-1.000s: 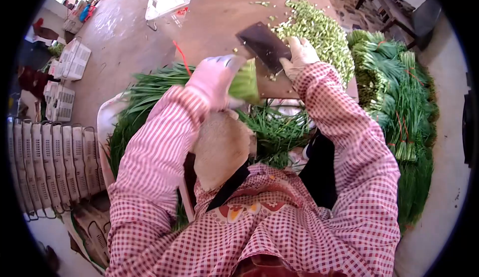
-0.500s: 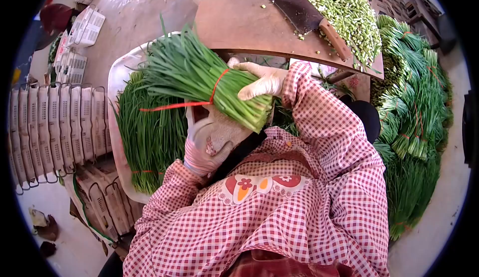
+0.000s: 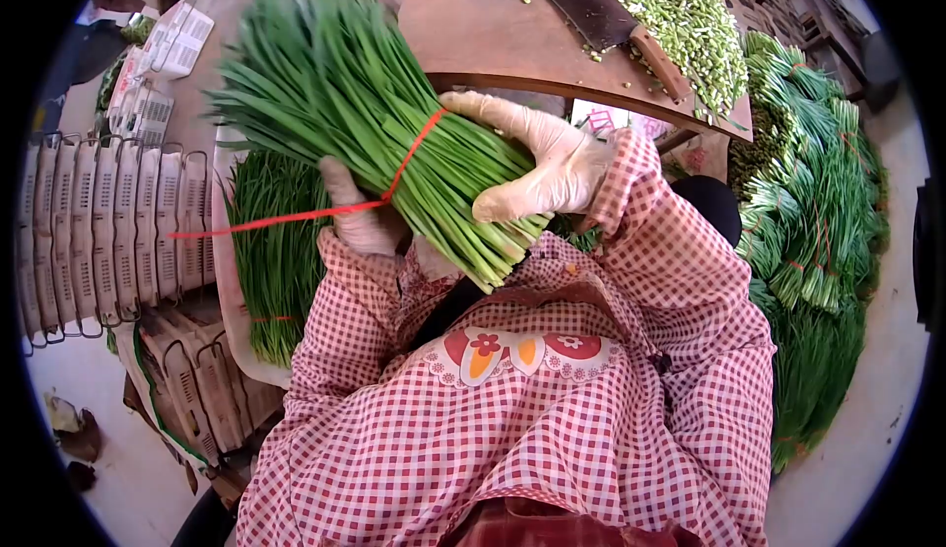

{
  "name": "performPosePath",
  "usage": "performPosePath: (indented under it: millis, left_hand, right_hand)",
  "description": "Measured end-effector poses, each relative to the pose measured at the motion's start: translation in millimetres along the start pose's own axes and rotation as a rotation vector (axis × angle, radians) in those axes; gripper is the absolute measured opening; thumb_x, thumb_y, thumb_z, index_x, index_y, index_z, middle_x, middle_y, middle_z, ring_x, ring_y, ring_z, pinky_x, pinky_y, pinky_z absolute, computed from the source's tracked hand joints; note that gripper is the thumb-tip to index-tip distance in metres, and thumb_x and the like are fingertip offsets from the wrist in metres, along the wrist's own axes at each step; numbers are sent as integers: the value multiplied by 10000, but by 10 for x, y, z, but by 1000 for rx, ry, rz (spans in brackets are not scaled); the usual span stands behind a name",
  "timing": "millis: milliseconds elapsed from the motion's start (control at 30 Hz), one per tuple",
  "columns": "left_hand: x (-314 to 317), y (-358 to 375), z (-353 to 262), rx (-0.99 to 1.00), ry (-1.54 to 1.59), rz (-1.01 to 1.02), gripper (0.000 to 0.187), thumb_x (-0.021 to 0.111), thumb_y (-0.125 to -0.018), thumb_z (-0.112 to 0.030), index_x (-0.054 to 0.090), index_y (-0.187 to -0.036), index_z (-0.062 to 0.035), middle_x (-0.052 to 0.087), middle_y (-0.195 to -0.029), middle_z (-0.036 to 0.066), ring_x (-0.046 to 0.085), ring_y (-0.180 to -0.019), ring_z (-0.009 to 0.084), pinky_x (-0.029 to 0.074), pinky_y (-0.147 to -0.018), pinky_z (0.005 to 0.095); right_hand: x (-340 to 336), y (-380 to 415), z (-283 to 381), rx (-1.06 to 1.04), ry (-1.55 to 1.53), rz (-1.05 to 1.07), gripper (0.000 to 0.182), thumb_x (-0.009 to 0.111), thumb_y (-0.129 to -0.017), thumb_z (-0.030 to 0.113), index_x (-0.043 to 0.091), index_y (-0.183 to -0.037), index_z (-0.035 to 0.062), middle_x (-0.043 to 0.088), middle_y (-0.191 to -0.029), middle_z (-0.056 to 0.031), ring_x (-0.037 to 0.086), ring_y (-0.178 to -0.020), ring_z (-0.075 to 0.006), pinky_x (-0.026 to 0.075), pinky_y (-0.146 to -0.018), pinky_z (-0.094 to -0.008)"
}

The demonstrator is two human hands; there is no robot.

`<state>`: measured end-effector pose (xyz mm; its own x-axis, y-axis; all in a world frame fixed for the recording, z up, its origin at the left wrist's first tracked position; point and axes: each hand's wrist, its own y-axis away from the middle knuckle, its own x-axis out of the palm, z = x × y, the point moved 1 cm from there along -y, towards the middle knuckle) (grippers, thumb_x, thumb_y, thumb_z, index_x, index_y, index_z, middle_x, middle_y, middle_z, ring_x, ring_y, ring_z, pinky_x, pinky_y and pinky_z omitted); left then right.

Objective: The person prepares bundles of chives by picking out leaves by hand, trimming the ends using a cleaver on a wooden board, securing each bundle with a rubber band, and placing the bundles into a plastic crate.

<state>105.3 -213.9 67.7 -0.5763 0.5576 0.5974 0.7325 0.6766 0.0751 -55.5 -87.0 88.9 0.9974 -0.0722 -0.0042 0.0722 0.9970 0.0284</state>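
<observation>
A thick bunch of garlic chives lies slanted across both hands in front of my chest, leaves up to the left and cut stalk ends down to the right. A red tie circles it, with one long loose end trailing left. My gloved left hand holds the bunch from below, thumb showing at its side and the other fingers hidden beneath. Over the stalks, near the cut ends, my gloved right hand grips with thumb and fingers apart on either side of the bunch.
A white tub with more chives stands left, beside stacked crates. On the wooden board ahead lie a cleaver and chopped stalk pieces. Tied bundles of chives are piled at right.
The bunch has come nearer and its leaves have swung upward. My left hand has moved up from below onto its underside. The right hand keeps its hold at the stalk end.
</observation>
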Motion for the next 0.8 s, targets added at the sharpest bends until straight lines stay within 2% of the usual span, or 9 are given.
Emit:
performPosePath:
  millis: [67, 233, 267, 400, 433, 467, 567, 633, 800]
  left_hand:
    - [127, -65, -76, 58, 137, 35, 834, 594, -783, -662, 414, -1368, -96, 522, -1307, 93, 507, -1189, 258, 438, -1006, 431]
    - [190, -364, -79, 45, 162, -77, 639, 655, -811, -497, 516, -1266, -71, 599, -1196, 95, 582, -1077, 257, 483, -948, 418]
    - [6, -516, 16, 95, 68, -130, 666, 586, -830, -571, 517, -1270, -75, 598, -1203, 96, 579, -1079, 266, 481, -949, 412]
    - [77, -488, 186, -122, 173, -143, 696, 625, -790, -579, 538, -1244, -60, 607, -1189, 118, 580, -1076, 283, 474, -948, 439]
    - [35, -518, 265, -85, 113, -176, 710, 626, -784, -590, 538, -1243, -55, 607, -1188, 121, 579, -1077, 283, 471, -951, 438]
    - [28, -543, 316, -48, 53, -205, 724, 626, -778, -601, 539, -1241, -51, 607, -1187, 124, 579, -1077, 284, 469, -954, 437]
    - [146, -504, 286, -105, 38, -206, 728, 628, -774, -605, 544, -1232, -45, 608, -1184, 126, 580, -1074, 283, 464, -960, 428]
    - [54, -510, 330, -91, 25, -172, 729, 633, -773, -602, 542, -1234, -44, 609, -1183, 126, 581, -1072, 283, 463, -962, 425]
    - [21, -492, 353, -39, 10, -50, 696, 670, -781, -532, 527, -1250, -37, 609, -1181, 124, 583, -1070, 282, 456, -966, 422]
  right_hand:
    - [2, -19, 265, 18, -271, 72, 954, 826, -714, 192, 252, -1464, 58, 442, -1389, -134, 413, -1280, -235, 343, -1079, -357]
    - [-180, 23, 311, -35, 443, -227, 754, 733, -810, 367, 391, -1393, 32, 421, -1334, -219, 490, -1195, -328, 410, -1035, -378]
    - [-216, 156, 268, -126, 342, -366, 576, 619, -887, 392, 511, -1258, -34, 564, -1150, -209, 535, -1114, -302, 438, -993, -372]
    - [-154, 512, 85, -117, -78, -335, 316, 712, -834, 236, 597, -1023, 10, 616, -906, -91, 599, -820, -160, 526, -752, -305]
    - [-109, 621, 155, 11, 292, -365, 288, 761, -785, 182, 606, -978, 33, 600, -837, -74, 573, -732, -130, 512, -641, -293]
    - [-46, 597, 135, -107, 477, -383, 316, 774, -769, 196, 607, -982, 33, 580, -756, -57, 546, -659, -133, 497, -609, -290]
    - [-39, 529, -79, -157, 310, -411, 307, 788, -748, 182, 620, -948, 20, 576, -699, -50, 548, -624, -141, 486, -600, -280]
    - [-65, 497, -17, 218, 219, -372, 340, 818, -732, 200, 637, -948, 10, 587, -692, -4, 522, -624, -64, 463, -577, -234]
    - [-68, 451, 77, 322, 355, -249, 322, 793, -763, 255, 635, -899, 9, 614, -685, -34, 546, -610, -106, 467, -573, -270]
